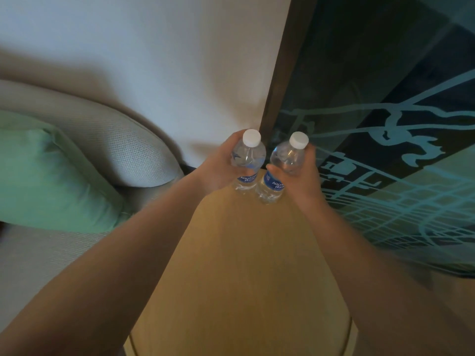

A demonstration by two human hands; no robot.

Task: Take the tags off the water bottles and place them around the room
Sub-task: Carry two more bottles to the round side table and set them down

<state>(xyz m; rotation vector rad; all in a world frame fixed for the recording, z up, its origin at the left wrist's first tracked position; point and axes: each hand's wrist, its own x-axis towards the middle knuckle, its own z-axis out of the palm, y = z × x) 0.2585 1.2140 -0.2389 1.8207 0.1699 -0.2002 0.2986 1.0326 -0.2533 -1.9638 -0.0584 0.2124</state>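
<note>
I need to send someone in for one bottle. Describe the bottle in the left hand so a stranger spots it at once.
Find the round wooden table beside the grey sofa. At its far edge two clear, white-capped water bottles stand together, each gripped by one of the hands. Yours is the left bottle, nearer the sofa and the white wall; the right bottle stands beside the dark patterned panel.

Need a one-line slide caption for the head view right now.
Left hand and right hand each grip a capped water bottle, left bottle and right bottle, upright over a round wooden table.

Both bare arms reach forward, the left hand (218, 165) and right hand (300, 173) each with a curled grip.
</note>
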